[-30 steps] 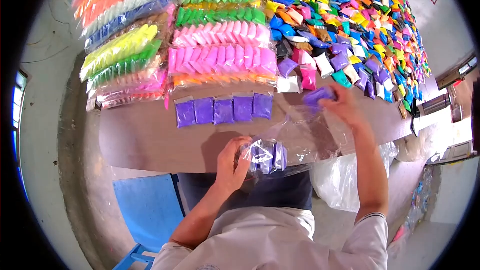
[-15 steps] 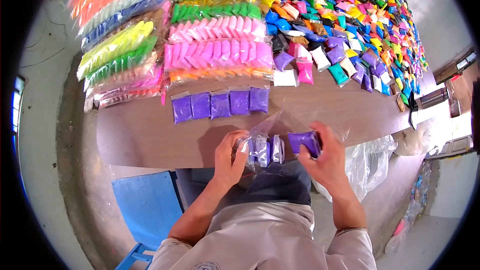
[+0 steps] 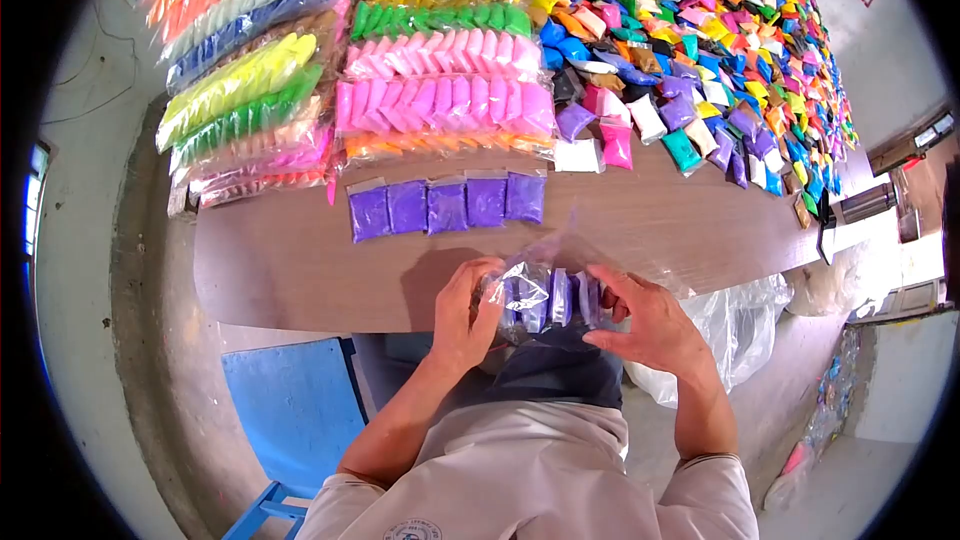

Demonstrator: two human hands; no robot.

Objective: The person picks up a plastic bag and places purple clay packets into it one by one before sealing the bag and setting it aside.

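A clear plastic bag (image 3: 535, 280) with several purple packets (image 3: 561, 298) standing in a row inside lies at the table's front edge. My left hand (image 3: 466, 308) grips the bag's left side, fingers closed on the film. My right hand (image 3: 645, 318) is at the other end, its thumb and forefinger spread around the last packet (image 3: 588, 300); its other fingers are partly curled behind. Beyond the bag, a row of flat purple packets (image 3: 447, 205) lies on the table, side by side and slightly overlapping.
Filled bags of coloured packets (image 3: 445, 105) are stacked at the back left. A large heap of loose multicoloured packets (image 3: 690, 40) covers the back right of the brown table (image 3: 290, 270). A blue chair (image 3: 295, 405) is at lower left, and clear plastic sheeting (image 3: 740, 330) hangs at right.
My right hand has moved left, bringing the purple packet it held to the row in the bag. Its fingers have spread. The left hand keeps its hold on the bag.
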